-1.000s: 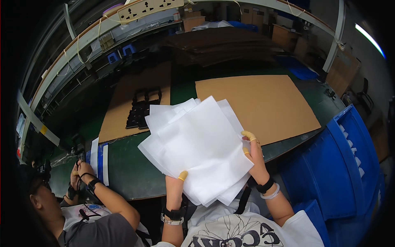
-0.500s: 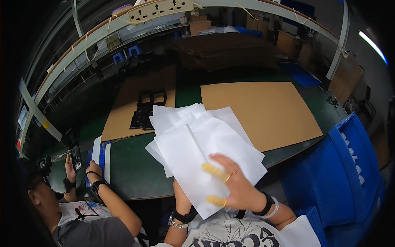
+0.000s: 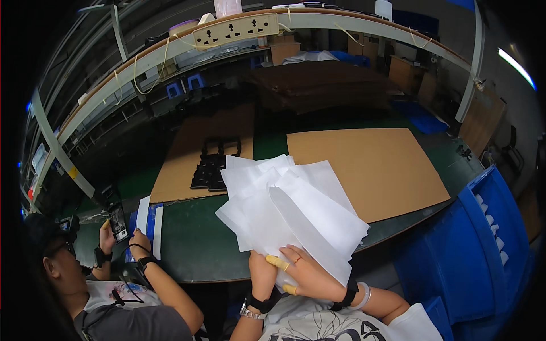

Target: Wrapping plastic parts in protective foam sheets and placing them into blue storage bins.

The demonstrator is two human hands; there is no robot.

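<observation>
A fanned stack of white sheets [image 3: 256, 196], like paper or thin foam, spreads in front of me over the bench's front edge. My left hand [image 3: 263, 275] grips its near end from the left; most of its fingers are hidden. My right hand [image 3: 304, 274], with yellow finger cots on two digits, closes on the same near end beside the left hand. One upper sheet is lifted and curls over the right hand's fingers.
Cardboard sheets [image 3: 369, 165] lie on the green bench [image 3: 193, 250], with black plastic parts [image 3: 207, 170] on the left one. Blue bins [image 3: 455, 250] stand at right. A co-worker [image 3: 136, 301] handles a dark device [image 3: 118, 221] at left. A power strip [image 3: 233, 29] hangs above.
My right hand has moved left and down from on top of the stack to its near end, next to the left hand. An upper sheet now stands curled up.
</observation>
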